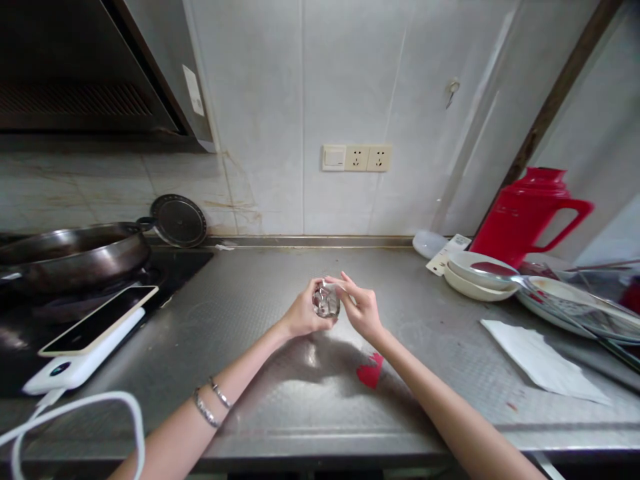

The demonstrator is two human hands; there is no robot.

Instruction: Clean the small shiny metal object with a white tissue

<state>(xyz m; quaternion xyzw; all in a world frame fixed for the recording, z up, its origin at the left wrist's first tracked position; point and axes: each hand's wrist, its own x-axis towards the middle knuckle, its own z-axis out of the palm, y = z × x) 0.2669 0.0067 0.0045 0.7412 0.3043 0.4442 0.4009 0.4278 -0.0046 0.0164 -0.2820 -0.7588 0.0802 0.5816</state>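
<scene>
Over the middle of the steel counter (pixel 240 373), my left hand (pixel 303 312) is wrapped round a small clear glass or jar (pixel 327 303), which is tilted so its round face shows. My right hand (pixel 361 307) is at the upper right edge of the glass, fingers pinched together near its rim. A small whitish bit shows at those fingertips, too small to make out. Below the hands a red paper-like piece (pixel 370 371) lies on the counter.
At left are a pan (pixel 75 257) on the stove, a phone (pixel 100 321), a white power bank (pixel 85 363) and its cable (pixel 115 398). At right stand a red thermos (pixel 525 217), stacked bowls (pixel 477 283), plates (pixel 575 303) and a white napkin (pixel 540 360).
</scene>
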